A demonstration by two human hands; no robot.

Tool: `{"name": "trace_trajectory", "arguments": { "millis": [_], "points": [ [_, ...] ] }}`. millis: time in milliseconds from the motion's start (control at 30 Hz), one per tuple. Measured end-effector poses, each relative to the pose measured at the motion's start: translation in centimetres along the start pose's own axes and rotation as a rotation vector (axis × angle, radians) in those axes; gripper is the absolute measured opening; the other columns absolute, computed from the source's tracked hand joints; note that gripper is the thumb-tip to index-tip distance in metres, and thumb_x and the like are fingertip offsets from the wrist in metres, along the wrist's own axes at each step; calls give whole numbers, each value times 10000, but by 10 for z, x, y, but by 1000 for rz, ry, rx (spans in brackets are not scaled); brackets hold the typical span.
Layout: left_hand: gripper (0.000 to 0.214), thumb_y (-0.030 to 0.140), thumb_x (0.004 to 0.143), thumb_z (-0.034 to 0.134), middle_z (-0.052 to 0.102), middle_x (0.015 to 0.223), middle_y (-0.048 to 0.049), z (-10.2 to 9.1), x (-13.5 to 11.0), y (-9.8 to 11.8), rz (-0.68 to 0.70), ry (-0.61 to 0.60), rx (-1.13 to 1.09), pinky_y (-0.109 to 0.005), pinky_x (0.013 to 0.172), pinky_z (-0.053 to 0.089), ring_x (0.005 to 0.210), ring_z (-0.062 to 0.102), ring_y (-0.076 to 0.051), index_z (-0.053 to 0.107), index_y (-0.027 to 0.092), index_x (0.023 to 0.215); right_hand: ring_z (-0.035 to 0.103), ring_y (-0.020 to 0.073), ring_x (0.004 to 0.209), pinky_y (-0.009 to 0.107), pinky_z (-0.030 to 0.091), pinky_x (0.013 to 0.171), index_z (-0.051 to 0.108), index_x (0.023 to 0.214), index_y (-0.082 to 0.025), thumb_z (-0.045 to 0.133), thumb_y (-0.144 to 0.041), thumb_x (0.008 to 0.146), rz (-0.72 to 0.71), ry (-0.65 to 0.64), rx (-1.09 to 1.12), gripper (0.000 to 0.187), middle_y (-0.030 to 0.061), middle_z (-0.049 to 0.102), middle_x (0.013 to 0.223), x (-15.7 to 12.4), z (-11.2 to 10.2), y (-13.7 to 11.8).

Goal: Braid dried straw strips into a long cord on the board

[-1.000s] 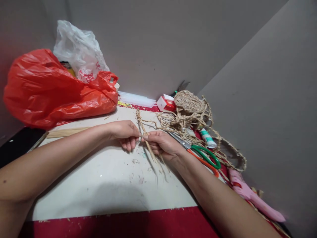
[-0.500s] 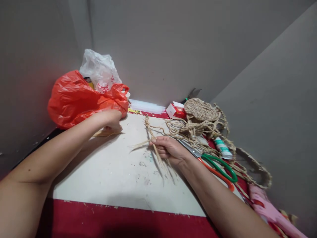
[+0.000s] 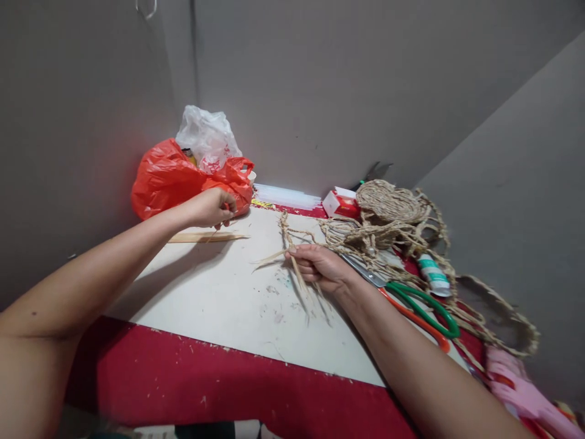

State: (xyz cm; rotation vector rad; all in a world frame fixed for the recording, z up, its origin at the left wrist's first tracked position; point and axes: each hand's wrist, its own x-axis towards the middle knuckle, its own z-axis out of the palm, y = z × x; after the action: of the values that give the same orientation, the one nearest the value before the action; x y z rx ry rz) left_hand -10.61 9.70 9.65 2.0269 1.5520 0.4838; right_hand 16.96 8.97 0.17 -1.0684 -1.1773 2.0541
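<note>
My right hand (image 3: pixel 317 267) is closed on the end of a braided straw cord (image 3: pixel 284 228), and loose straw strands (image 3: pixel 299 277) fan out below and left of its fingers. The braid runs from there back toward a tangle of plaited cord. My left hand (image 3: pixel 214 208) hovers over the left side of the white board (image 3: pixel 219 286), its fingers pinched. A thin straw strand (image 3: pixel 212 234) appears to hang from them. Beneath it a bundle of flat straw strips (image 3: pixel 194 237) lies on the board.
A red plastic bag (image 3: pixel 167 180) and a white plastic bag (image 3: pixel 208 137) stand at the back left. Coiled braided cord (image 3: pixel 388 201), large scissors (image 3: pixel 418 302), a red and white box (image 3: pixel 342 202) and a white-and-green tube (image 3: pixel 434 275) lie right. Grey walls enclose the table.
My left hand has lifted off the straw bundle, a thin strand showing below its fingers. The right hand keeps its grip on the braid. The view has shifted left.
</note>
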Motion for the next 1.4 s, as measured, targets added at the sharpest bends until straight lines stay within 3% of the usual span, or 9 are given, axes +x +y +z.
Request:
{"name": "trace_trajectory", "arguments": {
  "millis": [267, 333, 567, 767, 933, 1067, 1133, 1233, 1400],
  "points": [
    [161, 276, 676, 629, 625, 604, -25, 5, -19, 4, -61, -176, -154, -231, 518, 441, 503, 556, -106, 648, 137, 755, 106, 4, 371, 138, 74, 331, 571, 712, -107, 690, -251, 686, -6, -54, 4, 188, -120, 199, 438, 2, -3, 0],
    [236, 310, 698, 602, 656, 674, -33, 8, -21, -4, -69, -211, -43, -232, 549, 442, 560, 585, -122, 670, 150, 858, 108, 5, 371, 142, 69, 332, 566, 703, -112, 694, -244, 681, -2, -56, -1, 186, -119, 204, 435, 2, -3, 0],
    [296, 309, 706, 537, 687, 949, -71, 13, -20, -36, -194, -13, 687, -251, 655, 409, 800, 605, -196, 680, 199, 940, 122, 4, 361, 148, 66, 339, 590, 727, -100, 702, -272, 672, -4, -72, -18, 213, -121, 221, 413, 3, -1, -1],
    [172, 189, 675, 498, 657, 752, -40, 16, -20, -49, -91, -38, 605, -237, 563, 337, 627, 535, -142, 655, 198, 747, 108, 5, 361, 144, 66, 335, 586, 731, -105, 701, -275, 670, 5, -72, -15, 214, -125, 218, 411, 3, -2, -2],
    [150, 159, 687, 476, 636, 806, -60, 26, -34, -22, 174, 35, 509, -244, 590, 338, 684, 537, -153, 620, 183, 723, 109, 6, 365, 142, 69, 336, 594, 743, -102, 701, -272, 674, 11, -88, -4, 213, -124, 217, 418, 1, -1, -5],
    [226, 122, 711, 455, 656, 860, -58, 42, -54, 1, 294, -123, 270, -232, 660, 379, 739, 567, -144, 646, 182, 815, 111, 5, 367, 141, 72, 339, 596, 743, -96, 709, -275, 662, 30, -83, 1, 226, -126, 218, 416, -1, 0, -7],
    [278, 120, 726, 441, 670, 895, -57, 46, -60, 7, 275, -164, 179, -230, 687, 391, 760, 581, -141, 657, 183, 889, 112, 4, 366, 139, 73, 338, 597, 745, -96, 710, -277, 661, 30, -83, 3, 230, -127, 215, 417, -1, 0, -7],
    [279, 164, 742, 448, 674, 868, -56, 46, -57, 6, 153, -21, 161, -234, 651, 386, 704, 576, -140, 646, 171, 938, 115, 3, 367, 137, 72, 339, 589, 731, -99, 711, -267, 660, 22, -91, 10, 219, -126, 214, 424, -1, 0, -6],
    [294, 449, 743, 511, 610, 649, -49, 53, -27, -11, -32, 115, 326, -255, 518, 275, 553, 490, -146, 592, 176, 667, 111, 3, 368, 138, 67, 340, 591, 729, -95, 706, -259, 667, 22, -88, 10, 209, -126, 218, 419, 0, 0, -6]
  ]
}}
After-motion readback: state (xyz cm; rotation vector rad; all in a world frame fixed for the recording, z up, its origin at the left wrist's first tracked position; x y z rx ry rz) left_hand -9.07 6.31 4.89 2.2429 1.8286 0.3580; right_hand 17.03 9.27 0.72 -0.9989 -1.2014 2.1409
